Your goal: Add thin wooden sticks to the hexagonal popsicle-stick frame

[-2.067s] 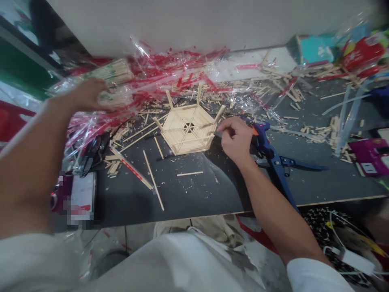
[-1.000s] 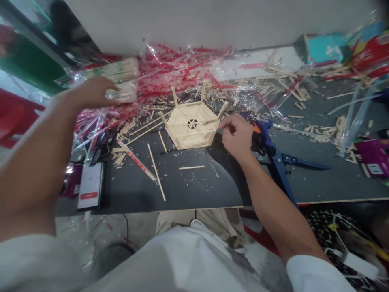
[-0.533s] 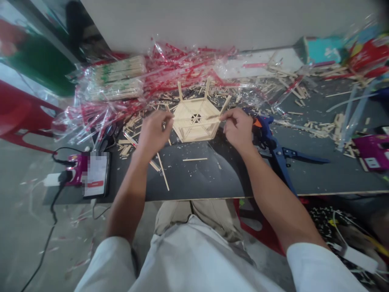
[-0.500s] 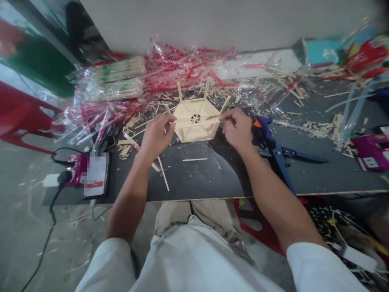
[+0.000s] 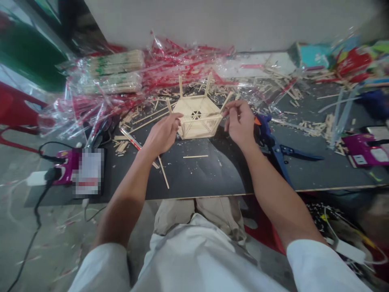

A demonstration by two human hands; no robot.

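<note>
Pale wood makes up the hexagonal frame (image 5: 197, 117), a flat deck of sticks with 4 slim posts showing above its corners. It sits on the dark table (image 5: 212, 178), towards the far side and straight ahead of the person.

A thin stick (image 5: 202, 118) lies across its near edge. The right hand (image 5: 241, 123) pinches the stick's right end between thumb and forefinger. The left hand (image 5: 162, 134) has its fingertips pressed together at the left end, apparently pinching there too.

To seat the stick well, I judge both ends should go down level and together, with light pressure so the posts stay upright.

Just right of the right hand lies a blue glue gun (image 5: 265, 123), with blue cutters (image 5: 293, 156) beyond it. 1 loose stick (image 5: 195, 156) rests nearer the table edge. Red-and-clear wrappers (image 5: 170, 65) and wrapped stick bundles (image 5: 112, 75) pile up behind.

Whether there is glue under the stick cannot be made out. The left fingertips hide the frame's left corner, and a blurred patch covers a flat device (image 5: 88, 172) at the left.
</note>
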